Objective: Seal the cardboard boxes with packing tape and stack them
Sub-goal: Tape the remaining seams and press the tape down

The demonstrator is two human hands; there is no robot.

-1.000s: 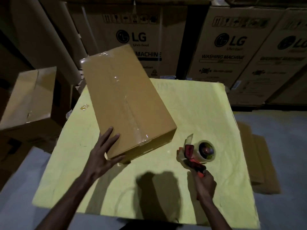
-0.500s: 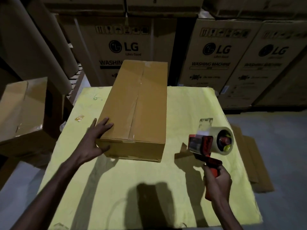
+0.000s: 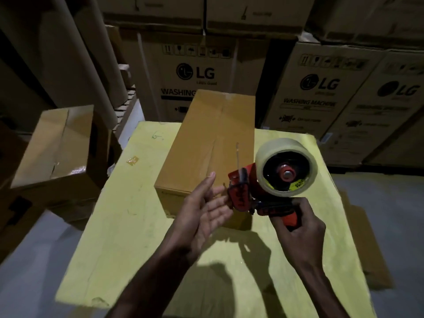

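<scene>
A long brown cardboard box (image 3: 206, 145) lies lengthwise on the yellow table (image 3: 128, 214), its flaps closed along a centre seam. My right hand (image 3: 300, 230) grips the red handle of a tape dispenser (image 3: 270, 191) held up above the table's near right part. A roll of clear tape (image 3: 286, 166) sits on it. My left hand (image 3: 204, 210) is raised just left of the dispenser's front, fingers straight, fingertips at its red blade end. A thin loose strip of tape (image 3: 237, 154) stands up there.
A second taped cardboard box (image 3: 57, 145) sits on a stack left of the table. Large LG washing machine cartons (image 3: 321, 92) line the back. Flattened cardboard (image 3: 367, 244) lies on the grey floor at right.
My left hand left the box's near corner and rose to the dispenser's front. My right hand lifted the dispenser higher and closer to the camera. The box stayed lengthwise on the table.
</scene>
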